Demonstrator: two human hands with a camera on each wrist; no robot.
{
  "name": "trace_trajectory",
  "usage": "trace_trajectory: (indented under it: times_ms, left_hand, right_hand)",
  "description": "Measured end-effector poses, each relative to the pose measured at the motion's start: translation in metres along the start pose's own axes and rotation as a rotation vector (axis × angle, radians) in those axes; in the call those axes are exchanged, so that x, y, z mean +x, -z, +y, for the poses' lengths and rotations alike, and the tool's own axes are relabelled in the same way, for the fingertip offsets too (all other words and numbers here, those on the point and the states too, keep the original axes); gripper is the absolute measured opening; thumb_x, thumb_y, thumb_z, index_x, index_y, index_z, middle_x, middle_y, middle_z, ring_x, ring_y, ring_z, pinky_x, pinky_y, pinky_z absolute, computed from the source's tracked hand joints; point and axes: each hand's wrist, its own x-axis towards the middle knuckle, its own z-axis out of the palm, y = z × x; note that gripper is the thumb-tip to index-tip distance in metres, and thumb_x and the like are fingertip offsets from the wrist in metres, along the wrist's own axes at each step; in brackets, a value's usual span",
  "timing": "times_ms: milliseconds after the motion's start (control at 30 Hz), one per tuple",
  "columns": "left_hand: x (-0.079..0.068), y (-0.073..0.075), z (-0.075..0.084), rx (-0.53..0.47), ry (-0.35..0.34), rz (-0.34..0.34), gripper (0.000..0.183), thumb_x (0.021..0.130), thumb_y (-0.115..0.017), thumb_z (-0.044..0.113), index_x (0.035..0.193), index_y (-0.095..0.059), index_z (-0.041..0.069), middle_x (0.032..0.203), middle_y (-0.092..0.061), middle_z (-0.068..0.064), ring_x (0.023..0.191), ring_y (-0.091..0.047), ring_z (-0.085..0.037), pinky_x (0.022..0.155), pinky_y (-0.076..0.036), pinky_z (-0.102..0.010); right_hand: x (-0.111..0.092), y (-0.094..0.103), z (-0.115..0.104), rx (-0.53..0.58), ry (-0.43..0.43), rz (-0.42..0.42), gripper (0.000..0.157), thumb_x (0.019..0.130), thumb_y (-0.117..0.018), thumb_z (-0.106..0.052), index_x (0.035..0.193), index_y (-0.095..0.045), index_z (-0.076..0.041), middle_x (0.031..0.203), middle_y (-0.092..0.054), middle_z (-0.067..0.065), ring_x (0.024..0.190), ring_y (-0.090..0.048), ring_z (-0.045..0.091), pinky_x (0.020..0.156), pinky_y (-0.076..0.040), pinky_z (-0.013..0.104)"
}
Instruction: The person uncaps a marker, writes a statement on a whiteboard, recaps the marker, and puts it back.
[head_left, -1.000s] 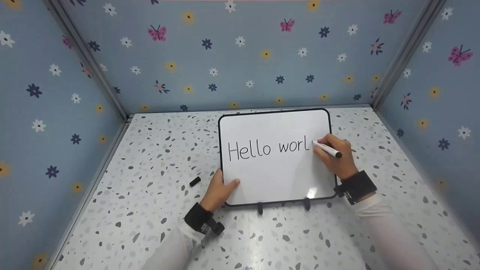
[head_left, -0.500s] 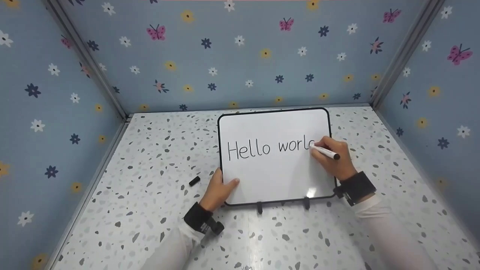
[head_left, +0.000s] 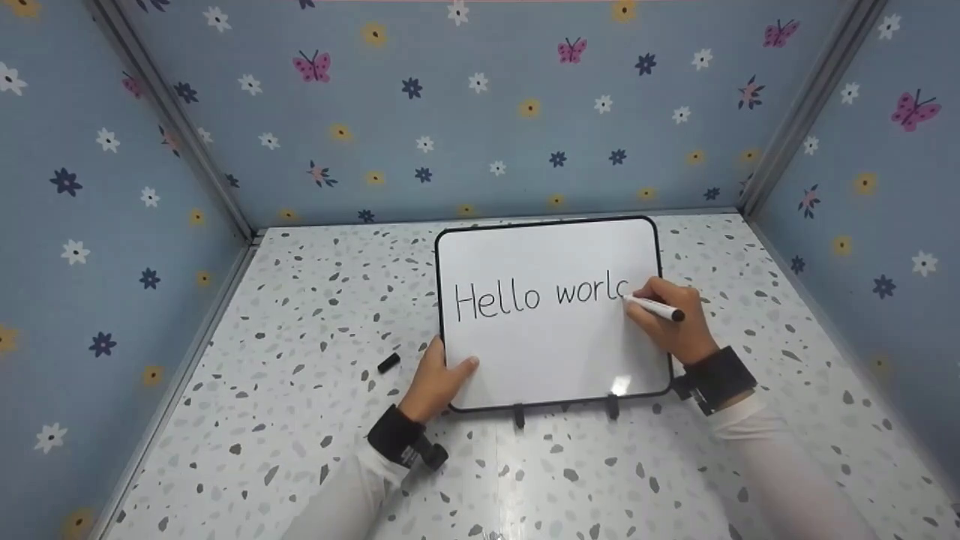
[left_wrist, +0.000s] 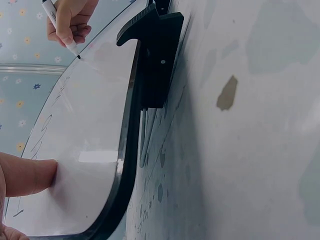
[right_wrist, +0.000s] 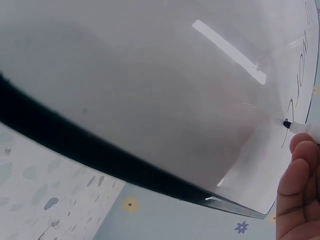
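A black-framed whiteboard (head_left: 555, 352) stands tilted on the table, with "Hello worl" and a curved stroke after it in black. My right hand (head_left: 675, 319) pinches a white marker (head_left: 654, 308), its tip at that last stroke. In the right wrist view the black tip of the marker (right_wrist: 287, 124) is at the board's surface. My left hand (head_left: 435, 381) grips the board's lower left edge, thumb on the writing face and the other fingers hidden behind. A black marker cap (head_left: 388, 364) lies on the table, left of the board.
Two black feet (head_left: 519, 416) hold up the board's lower edge on the speckled table (head_left: 300, 315). Blue flowered panels (head_left: 480, 112) close in the back and both sides. In the left wrist view a black foot (left_wrist: 162, 55) shows close up.
My right hand has moved slightly left and down with the marker, and a rounded stroke has appeared after the "l". The left hand, board and cap have stayed in place.
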Motion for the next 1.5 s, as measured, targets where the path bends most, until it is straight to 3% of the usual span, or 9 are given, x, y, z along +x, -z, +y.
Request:
trace_trajectory:
  times_ms: [467, 933, 1500]
  left_hand:
    - [0.001, -0.001, 0.000, 0.002, 0.003, 0.004, 0.060, 0.099, -0.070, 0.013, 0.151, -0.046, -0.006, 0.149, -0.059, -0.029, 0.138, -0.060, -0.043, 0.124, -0.044, -0.057]
    - [0.000, 0.000, 0.000, -0.001, 0.009, 0.005, 0.060, 0.100, -0.070, 0.014, 0.152, -0.046, -0.005, 0.151, -0.057, -0.028, 0.142, -0.057, -0.043, 0.125, -0.043, -0.057]
    - [0.000, 0.000, -0.001, 0.015, 0.021, 0.006, 0.060, 0.100, -0.070, 0.016, 0.150, -0.046, -0.006, 0.149, -0.058, -0.028, 0.141, -0.058, -0.042, 0.125, -0.044, -0.057]
  right_hand:
    - [0.001, 0.003, 0.004, -0.001, 0.009, 0.035, 0.012, 0.076, -0.069, 0.007, 0.071, -0.064, -0.002, 0.059, -0.064, 0.006, 0.052, -0.045, 0.004, 0.051, -0.033, 0.013]
    - [0.015, 0.002, 0.003, -0.006, -0.013, 0.137, 0.007, 0.080, -0.071, 0.007, 0.077, -0.069, 0.001, 0.064, -0.069, 0.010, 0.057, -0.051, 0.002, 0.056, -0.037, 0.008]
    - [0.025, 0.000, 0.005, -0.048, -0.061, 0.098, 0.002, 0.080, -0.072, 0.001, 0.080, -0.071, -0.001, 0.068, -0.072, 0.013, 0.060, -0.053, 0.007, 0.058, -0.037, 0.009]
